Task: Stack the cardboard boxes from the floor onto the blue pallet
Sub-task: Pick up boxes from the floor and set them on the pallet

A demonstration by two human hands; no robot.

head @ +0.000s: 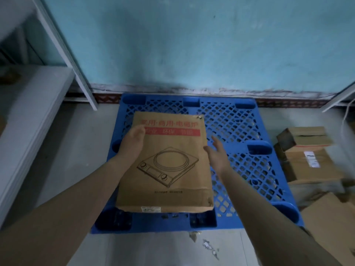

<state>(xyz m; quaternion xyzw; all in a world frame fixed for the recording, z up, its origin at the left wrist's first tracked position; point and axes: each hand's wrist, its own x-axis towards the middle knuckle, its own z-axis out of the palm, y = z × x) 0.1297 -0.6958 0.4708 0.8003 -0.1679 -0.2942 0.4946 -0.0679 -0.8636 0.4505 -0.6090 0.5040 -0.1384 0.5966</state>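
Over the blue pallet (240,127) left half – flat cardboard box (165,162), long axis toward the wall, left hand (134,143) gripping its left edge, right hand (215,152) open beside its right edge – remaining boxes (307,150) on floor, right

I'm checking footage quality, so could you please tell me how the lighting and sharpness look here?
Head view: dim, bluish light; the red print on the box is soft and blurred; wide-angle bending tilts the shelf post at the left; the floor boxes at right are murky.

Grey floor (57,150): blue pallet (240,131) by wall, cardboard boxes (307,156) piled right, paper scraps (209,246).
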